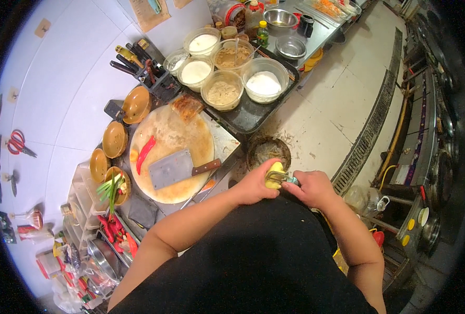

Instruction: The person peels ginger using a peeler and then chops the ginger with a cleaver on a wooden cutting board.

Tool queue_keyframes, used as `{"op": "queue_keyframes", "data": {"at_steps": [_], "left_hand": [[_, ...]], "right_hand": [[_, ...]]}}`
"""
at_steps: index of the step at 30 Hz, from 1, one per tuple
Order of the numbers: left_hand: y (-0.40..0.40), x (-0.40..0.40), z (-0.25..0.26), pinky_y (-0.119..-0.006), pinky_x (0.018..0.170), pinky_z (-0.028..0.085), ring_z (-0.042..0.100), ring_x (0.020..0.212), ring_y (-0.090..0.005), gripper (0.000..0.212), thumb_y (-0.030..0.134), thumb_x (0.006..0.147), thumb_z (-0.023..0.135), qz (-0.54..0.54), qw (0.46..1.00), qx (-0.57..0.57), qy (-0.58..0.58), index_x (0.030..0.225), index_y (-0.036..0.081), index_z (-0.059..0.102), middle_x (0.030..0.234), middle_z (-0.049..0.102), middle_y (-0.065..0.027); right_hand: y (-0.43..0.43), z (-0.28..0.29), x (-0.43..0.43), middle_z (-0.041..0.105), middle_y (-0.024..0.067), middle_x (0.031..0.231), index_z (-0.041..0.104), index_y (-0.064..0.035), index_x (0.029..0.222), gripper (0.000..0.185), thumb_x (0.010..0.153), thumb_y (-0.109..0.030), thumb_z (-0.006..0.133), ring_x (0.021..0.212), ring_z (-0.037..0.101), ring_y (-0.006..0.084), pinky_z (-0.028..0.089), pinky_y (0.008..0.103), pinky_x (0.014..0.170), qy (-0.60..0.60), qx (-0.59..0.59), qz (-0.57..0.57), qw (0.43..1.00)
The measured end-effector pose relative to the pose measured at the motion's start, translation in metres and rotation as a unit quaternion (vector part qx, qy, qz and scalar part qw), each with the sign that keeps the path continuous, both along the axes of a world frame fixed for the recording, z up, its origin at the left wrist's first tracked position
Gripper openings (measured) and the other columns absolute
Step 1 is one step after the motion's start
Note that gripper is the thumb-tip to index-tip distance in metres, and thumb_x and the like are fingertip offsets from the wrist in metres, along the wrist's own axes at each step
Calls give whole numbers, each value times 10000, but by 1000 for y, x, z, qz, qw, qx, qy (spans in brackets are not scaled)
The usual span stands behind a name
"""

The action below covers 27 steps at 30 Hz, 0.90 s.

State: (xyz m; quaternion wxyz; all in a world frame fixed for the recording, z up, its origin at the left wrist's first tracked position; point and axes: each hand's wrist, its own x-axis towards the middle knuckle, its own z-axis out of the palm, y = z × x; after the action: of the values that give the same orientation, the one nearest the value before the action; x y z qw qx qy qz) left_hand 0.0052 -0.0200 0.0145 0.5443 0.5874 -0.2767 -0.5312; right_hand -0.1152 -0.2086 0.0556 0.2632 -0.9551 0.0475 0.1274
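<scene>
My left hand [256, 180] grips a pale yellow, partly peeled vegetable that looks like a potato [275, 172]. In my right hand [313, 188] is a peeler [281, 177] with a light blue handle, its metal head against the potato. Both hands are held over the floor, in front of my black shirt. Beyond them on the floor stands a round, dark-rimmed bin [252, 155] with scraps inside. To the left, a cleaver [171, 170] with a wooden handle lies flat on a round chopping board [169, 129], beside a red chili pepper [145, 155].
Tubs of white powder [264, 84] and brown paste [222, 94] crowd a black tray [252, 117]. A knife holder [163, 82] stands by the wall. Brown bowls [114, 139] line the board's left side; a tray of red peppers [116, 233] sits nearer me. A floor drain grate [368, 137] runs along the right.
</scene>
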Motion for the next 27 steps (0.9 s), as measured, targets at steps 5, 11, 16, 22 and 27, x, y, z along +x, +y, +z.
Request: {"op": "queue_keyframes", "data": {"at_steps": [5, 11, 16, 22, 27], "left_hand": [[1, -4, -23, -293, 851, 489, 556, 1004, -156, 814, 19, 751, 727, 83, 994, -28, -62, 1440, 66, 298, 1143, 548, -69], [-7, -3, 21, -338, 946, 458, 555, 1096, -249, 866, 137, 718, 811, 102, 985, 135, 22, 1406, 28, 296, 1207, 544, -164], [-4, -5, -6, -342, 948, 460, 564, 1093, -258, 885, 139, 694, 836, 129, 981, 97, -104, 1394, 35, 305, 1203, 546, -167], [-4, -4, -17, -334, 898, 481, 580, 1057, -241, 867, 85, 697, 822, 146, 988, 34, -42, 1396, 54, 309, 1176, 556, -151], [-6, 0, 11, -288, 602, 510, 626, 754, -171, 823, 27, 736, 779, 125, 983, 105, 87, 1385, 83, 275, 1001, 592, -107]], "right_hand": [[13, -9, -3, 652, 181, 692, 601, -68, 831, 479, 935, -530, 531, 669, 640, 404, 500, 492, 600, -19, 4, -60, 998], [16, -22, 4, 648, 192, 697, 583, -54, 827, 466, 945, -503, 540, 668, 633, 414, 492, 492, 598, -70, -29, -206, 976], [6, -9, 2, 638, 189, 708, 571, -47, 843, 429, 958, -458, 530, 690, 623, 419, 478, 500, 611, -44, 49, -184, 981], [7, -9, 2, 652, 160, 728, 559, -61, 871, 363, 950, -415, 538, 687, 633, 394, 493, 493, 616, -10, 3, -64, 998], [17, -24, 0, 662, 148, 733, 558, -74, 877, 332, 940, -400, 556, 650, 643, 359, 508, 472, 591, -39, -64, -45, 996]]}}
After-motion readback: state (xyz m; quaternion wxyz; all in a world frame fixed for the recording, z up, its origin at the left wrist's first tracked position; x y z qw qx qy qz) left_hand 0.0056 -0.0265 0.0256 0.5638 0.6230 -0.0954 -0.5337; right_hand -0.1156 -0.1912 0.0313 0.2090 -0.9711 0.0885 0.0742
